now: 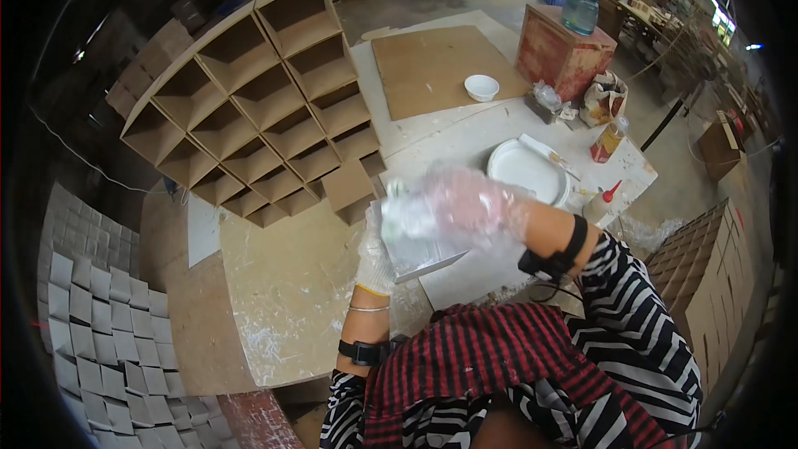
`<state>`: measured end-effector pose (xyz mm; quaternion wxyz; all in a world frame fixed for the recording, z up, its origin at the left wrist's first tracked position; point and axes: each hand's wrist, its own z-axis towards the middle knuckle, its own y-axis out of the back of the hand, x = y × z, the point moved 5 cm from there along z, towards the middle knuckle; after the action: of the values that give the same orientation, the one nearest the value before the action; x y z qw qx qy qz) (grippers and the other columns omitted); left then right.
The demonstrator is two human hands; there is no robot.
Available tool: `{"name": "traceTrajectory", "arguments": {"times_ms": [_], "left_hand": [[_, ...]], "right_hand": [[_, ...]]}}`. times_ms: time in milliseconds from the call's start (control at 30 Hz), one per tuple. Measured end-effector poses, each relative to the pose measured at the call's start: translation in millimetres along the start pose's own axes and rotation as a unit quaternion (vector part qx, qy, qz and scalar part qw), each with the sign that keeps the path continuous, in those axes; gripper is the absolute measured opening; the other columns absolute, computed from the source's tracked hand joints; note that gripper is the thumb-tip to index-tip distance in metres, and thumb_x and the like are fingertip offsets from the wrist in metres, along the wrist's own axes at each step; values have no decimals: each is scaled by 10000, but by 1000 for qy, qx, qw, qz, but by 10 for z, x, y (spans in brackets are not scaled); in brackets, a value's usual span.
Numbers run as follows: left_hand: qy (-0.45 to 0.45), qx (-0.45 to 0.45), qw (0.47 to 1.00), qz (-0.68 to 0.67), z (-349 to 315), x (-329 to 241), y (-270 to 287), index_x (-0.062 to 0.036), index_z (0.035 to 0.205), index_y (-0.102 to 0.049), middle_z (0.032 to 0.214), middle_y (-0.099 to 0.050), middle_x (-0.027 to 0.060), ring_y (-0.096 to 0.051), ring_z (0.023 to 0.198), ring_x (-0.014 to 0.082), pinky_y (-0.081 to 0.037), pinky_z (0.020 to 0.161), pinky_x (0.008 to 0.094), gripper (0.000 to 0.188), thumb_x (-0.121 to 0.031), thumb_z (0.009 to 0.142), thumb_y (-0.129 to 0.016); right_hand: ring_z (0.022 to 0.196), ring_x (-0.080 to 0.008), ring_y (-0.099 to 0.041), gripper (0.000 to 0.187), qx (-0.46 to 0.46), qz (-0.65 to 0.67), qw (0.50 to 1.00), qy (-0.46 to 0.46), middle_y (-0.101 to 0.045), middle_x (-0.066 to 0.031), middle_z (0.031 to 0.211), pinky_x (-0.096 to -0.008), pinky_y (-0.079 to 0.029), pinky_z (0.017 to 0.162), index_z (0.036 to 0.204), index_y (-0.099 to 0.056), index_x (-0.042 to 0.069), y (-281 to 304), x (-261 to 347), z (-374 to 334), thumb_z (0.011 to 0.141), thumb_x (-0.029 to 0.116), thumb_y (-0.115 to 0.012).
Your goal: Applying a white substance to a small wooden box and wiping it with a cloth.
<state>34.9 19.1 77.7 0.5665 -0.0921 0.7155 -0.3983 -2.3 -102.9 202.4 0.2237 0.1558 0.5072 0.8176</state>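
My left hand [376,256], in a white knit glove, grips the left edge of a small white box-like piece with raised edges [420,254]. Over that piece my right hand [482,204], in a clear plastic glove, is smeared by motion. At its fingers shows a soft white wad with a hint of green [403,209]; whether it is cloth or sponge I cannot tell. Right of the hands stands a round white tub lid or basin [519,168] with white stuff in it. A white-handled brush [544,152] lies across its rim.
A large cardboard-brown compartment shelf [274,104] stands at the left, with a loose square panel [347,184] at its lower corner. A white bowl [481,87], red-tipped glue bottle [600,199] and red box [561,54] are rightward. Stacked grey-white pieces [108,324] stand far left.
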Motion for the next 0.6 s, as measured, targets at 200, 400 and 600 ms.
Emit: {"name": "traceTrajectory", "arguments": {"times_ms": [200, 400, 600], "left_hand": [[169, -38, 944, -282, 117, 401, 554, -97, 1264, -537, 1197, -578, 80, -576, 1086, 237, -470, 972, 363, 569, -567, 956, -449], [104, 48, 992, -47, 48, 170, 235, -82, 1298, -520, 1238, -585, 85, -583, 1114, 241, -494, 964, 397, 490, -458, 999, -420], [91, -81, 992, -44, -175, 89, 236, -14, 1280, -540, 1237, -605, 127, -587, 1120, 277, -493, 960, 381, 516, -426, 974, -493]], "right_hand": [[984, -266, -629, 322, -84, 221, 970, -60, -637, -97, 1079, -378, -514, 805, 1149, -597, 122, 88, 92, 5, 830, 165, -584], [981, -263, -626, 244, -65, 215, 973, -55, -649, -91, 1044, -396, -508, 792, 1071, -638, 120, 24, 171, 70, 835, 157, -586], [994, -297, -622, 246, -112, -99, 984, -97, -658, -144, 1029, -366, -516, 846, 1075, -648, 73, 24, -489, 87, 852, 137, -567]]}}
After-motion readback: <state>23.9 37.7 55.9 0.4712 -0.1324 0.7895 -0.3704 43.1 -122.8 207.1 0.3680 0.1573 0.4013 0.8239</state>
